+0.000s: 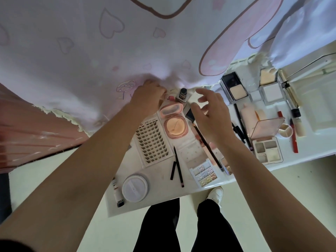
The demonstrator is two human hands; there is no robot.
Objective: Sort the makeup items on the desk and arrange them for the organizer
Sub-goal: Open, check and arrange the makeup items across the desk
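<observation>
Spread right hand point(212, 115) hovers beside rounded pink compact point(175, 128).

A pale cloth point(109, 51) printed with hearts and large pink outlined shapes hangs beyond the left hand point(147, 99) and the right hand point(209, 115), its frayed hem close by the left one. Pink pleated fabric point(36, 133) lies well to the left of the left hand. Nearer the person than both hands are the cream floor point(21, 188), black trousers point(158, 224) and one white shoe point(216, 194).
</observation>
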